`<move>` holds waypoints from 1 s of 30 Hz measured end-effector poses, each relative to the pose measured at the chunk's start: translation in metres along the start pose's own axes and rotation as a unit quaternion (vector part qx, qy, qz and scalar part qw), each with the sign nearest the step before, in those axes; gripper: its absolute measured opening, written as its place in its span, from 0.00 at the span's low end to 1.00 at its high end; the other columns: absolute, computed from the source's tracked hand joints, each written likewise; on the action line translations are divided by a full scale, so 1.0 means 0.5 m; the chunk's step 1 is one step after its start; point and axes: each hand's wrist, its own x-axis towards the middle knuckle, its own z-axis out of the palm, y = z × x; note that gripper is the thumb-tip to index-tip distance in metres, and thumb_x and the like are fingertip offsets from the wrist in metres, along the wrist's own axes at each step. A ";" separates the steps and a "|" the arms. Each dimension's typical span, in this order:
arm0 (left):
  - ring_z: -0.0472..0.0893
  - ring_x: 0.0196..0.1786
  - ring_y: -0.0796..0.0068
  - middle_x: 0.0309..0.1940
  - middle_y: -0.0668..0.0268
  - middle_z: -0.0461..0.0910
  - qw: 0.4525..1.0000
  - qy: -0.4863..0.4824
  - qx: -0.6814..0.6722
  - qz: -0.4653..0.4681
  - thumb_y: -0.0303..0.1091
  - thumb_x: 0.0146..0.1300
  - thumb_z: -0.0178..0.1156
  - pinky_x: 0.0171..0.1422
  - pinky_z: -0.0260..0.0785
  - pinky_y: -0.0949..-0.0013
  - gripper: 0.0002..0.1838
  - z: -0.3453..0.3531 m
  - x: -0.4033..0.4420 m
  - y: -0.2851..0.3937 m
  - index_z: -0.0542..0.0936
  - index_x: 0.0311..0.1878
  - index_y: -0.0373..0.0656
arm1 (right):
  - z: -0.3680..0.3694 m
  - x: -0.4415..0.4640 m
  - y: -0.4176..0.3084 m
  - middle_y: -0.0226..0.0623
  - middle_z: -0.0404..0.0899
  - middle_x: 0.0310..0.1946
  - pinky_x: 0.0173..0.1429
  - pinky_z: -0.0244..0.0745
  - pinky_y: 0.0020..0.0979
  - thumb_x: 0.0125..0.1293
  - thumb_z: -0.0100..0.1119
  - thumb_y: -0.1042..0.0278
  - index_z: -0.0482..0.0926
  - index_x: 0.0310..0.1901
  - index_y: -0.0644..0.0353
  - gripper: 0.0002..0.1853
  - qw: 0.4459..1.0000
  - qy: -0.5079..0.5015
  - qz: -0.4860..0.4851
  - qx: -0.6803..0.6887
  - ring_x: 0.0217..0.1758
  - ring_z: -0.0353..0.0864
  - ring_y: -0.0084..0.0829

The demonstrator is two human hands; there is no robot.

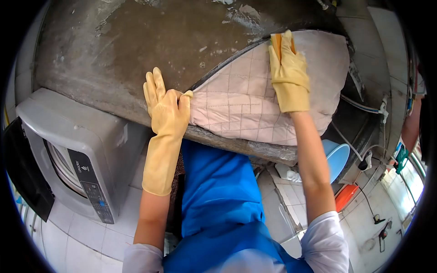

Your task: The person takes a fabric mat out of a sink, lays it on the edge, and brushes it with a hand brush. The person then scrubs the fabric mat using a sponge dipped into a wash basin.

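A pale pink quilted cloth (241, 100) with a dark edge lies on the wet stone counter (118, 59). My left hand (168, 107), in a yellow rubber glove, pinches the cloth's left corner between thumb and index finger, its other fingers stretched out over the counter. Near the far edge of the cloth, my right hand (289, 75), also gloved, holds an orange brush (276, 43) against the fabric. Most of the brush is hidden beneath the fingers.
A grey washing machine (86, 150) with its dark lid raised stands at the left. Right of the counter are a light blue basin (336, 159), an orange-red object (347, 196) and hoses (359, 105). Tiled floor (82, 245) shows below.
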 end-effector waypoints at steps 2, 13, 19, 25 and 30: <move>0.53 0.87 0.30 0.87 0.41 0.55 1.000 0.020 -0.007 0.014 0.40 0.69 0.71 0.89 0.48 0.40 0.15 0.007 0.007 -0.003 0.82 0.32 0.38 | 0.016 -0.012 -0.056 0.51 0.83 0.50 0.40 0.84 0.43 0.67 0.66 0.68 0.75 0.75 0.56 0.33 0.992 0.113 -0.031 -0.046 0.44 0.84 0.44; 0.58 0.84 0.28 0.84 0.36 0.60 0.999 0.033 -0.014 0.019 0.37 0.65 0.72 0.88 0.51 0.36 0.17 0.000 0.003 -0.005 0.81 0.27 0.34 | 0.071 0.032 0.016 0.47 0.85 0.34 0.43 0.84 0.55 0.77 0.55 0.52 0.79 0.63 0.61 0.23 0.980 0.197 -0.016 -0.030 0.33 0.87 0.53; 0.59 0.84 0.27 0.84 0.36 0.60 1.000 -0.001 0.005 0.016 0.37 0.68 0.70 0.88 0.51 0.35 0.18 -0.008 0.008 0.001 0.82 0.28 0.31 | 0.016 0.046 0.108 0.49 0.84 0.41 0.46 0.83 0.49 0.70 0.61 0.67 0.80 0.58 0.63 0.18 0.998 0.042 0.030 -0.027 0.43 0.87 0.48; 0.57 0.84 0.24 0.84 0.34 0.58 1.000 -0.007 -0.002 0.027 0.35 0.66 0.70 0.88 0.49 0.35 0.16 -0.004 0.007 -0.009 0.82 0.28 0.31 | -0.018 0.030 -0.143 0.57 0.84 0.42 0.43 0.83 0.50 0.73 0.57 0.67 0.80 0.58 0.66 0.17 0.984 0.006 0.034 0.176 0.43 0.85 0.51; 0.55 0.85 0.25 0.85 0.34 0.57 1.000 -0.023 -0.010 0.010 0.35 0.66 0.70 0.89 0.47 0.36 0.16 -0.010 0.008 -0.006 0.82 0.28 0.31 | -0.011 0.049 0.148 0.59 0.82 0.56 0.50 0.84 0.49 0.74 0.55 0.67 0.75 0.68 0.71 0.24 0.998 0.040 0.052 0.012 0.48 0.86 0.52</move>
